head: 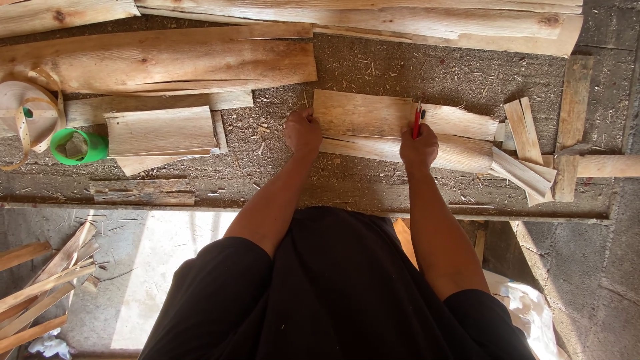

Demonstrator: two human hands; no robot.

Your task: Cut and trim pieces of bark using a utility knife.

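- Working over the sawdust-strewn bench [373,73], a marking stroke appears to be in hand, and the surface should be kept free of chips under the piece so that it lies flat.
- The long rough planks [160,63] at the far left are best left well apart from the piece being marked.
- The short wooden board [363,115] lies at mid-bench between the two hands, on top of a second board; it should be kept from sliding on that one.
- The left hand [303,131] is closed at the board's left end, and a firm downward press would serve better than a pull.
- The right hand [419,147] is pinched around the red pencil [417,122], which stands on the board near its right part.
- The pencil should be drawn in one light, steady stroke.
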